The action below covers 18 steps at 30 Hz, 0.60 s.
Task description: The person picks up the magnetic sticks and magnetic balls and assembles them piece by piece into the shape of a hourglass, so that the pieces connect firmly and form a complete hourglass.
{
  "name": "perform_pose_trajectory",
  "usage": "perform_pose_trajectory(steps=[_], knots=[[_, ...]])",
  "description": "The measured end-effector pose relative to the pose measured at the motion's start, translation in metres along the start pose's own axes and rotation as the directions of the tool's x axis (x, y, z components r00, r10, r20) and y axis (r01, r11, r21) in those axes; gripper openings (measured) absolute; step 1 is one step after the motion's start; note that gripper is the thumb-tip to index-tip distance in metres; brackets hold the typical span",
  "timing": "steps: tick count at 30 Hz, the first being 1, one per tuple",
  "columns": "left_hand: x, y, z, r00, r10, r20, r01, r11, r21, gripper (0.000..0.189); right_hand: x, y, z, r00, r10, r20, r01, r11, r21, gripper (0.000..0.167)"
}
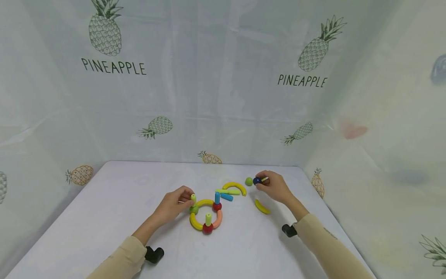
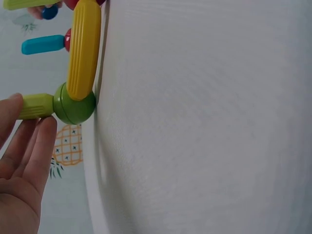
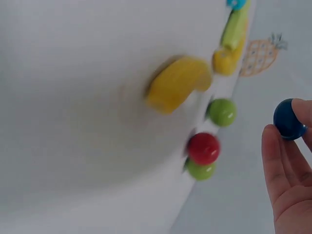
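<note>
My left hand (image 1: 173,204) pinches a light-green stick (image 2: 36,106) that stands on a green ball (image 2: 74,106). That ball belongs to a ring on the table, with yellow curved pieces (image 1: 196,222), a coral curved piece (image 1: 218,219) and two red balls (image 1: 207,228). A blue stick (image 1: 217,198) and another light-green stick (image 1: 208,219) rise from the red balls. Off to the right, my right hand (image 1: 275,188) holds a dark blue ball (image 3: 287,120) between thumb and fingers, above the table. A small yellowish piece by those fingers is mostly hidden.
Behind the ring lie a yellow curved piece (image 1: 234,184), a light-green stick (image 1: 232,192) and a blue stick (image 1: 227,197). Another yellow curved piece (image 1: 262,207) lies nearer the right arm. The right wrist view shows loose green balls (image 3: 223,112) and a red ball (image 3: 204,148).
</note>
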<state>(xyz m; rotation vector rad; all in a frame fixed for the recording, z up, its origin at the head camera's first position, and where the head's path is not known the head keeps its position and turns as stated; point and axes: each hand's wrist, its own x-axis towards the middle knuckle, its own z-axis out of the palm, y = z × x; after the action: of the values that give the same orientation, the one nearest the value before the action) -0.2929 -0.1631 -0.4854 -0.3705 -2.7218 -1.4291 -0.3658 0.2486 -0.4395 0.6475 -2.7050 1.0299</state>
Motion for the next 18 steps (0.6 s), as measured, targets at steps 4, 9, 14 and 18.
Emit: perform_pose_trajectory(steps=[4,9,14,18], knots=[[0.0,-0.002,0.0,1.0,-0.007,-0.003,0.007,1.0,-0.02,0.024,0.003,-0.025,0.007,1.0,-0.032,-0.002,0.032,0.999,0.028,0.031],[0.0,-0.001,0.0,1.0,-0.008,0.0,0.008,0.999,-0.031,0.023,0.004,-0.052,0.019,0.997,-0.077,-0.003,0.077,0.994,0.072,0.034],[0.002,0.001,0.001,1.0,0.006,-0.002,-0.006,1.0,-0.026,0.023,0.002,-0.077,0.032,0.993,-0.12,0.013,0.118,0.986,0.115,0.036],[0.002,0.001,0.002,1.0,0.005,-0.006,-0.005,1.0,-0.025,0.022,0.001,-0.09,0.043,0.992,-0.12,0.037,0.112,0.981,0.157,0.036]])
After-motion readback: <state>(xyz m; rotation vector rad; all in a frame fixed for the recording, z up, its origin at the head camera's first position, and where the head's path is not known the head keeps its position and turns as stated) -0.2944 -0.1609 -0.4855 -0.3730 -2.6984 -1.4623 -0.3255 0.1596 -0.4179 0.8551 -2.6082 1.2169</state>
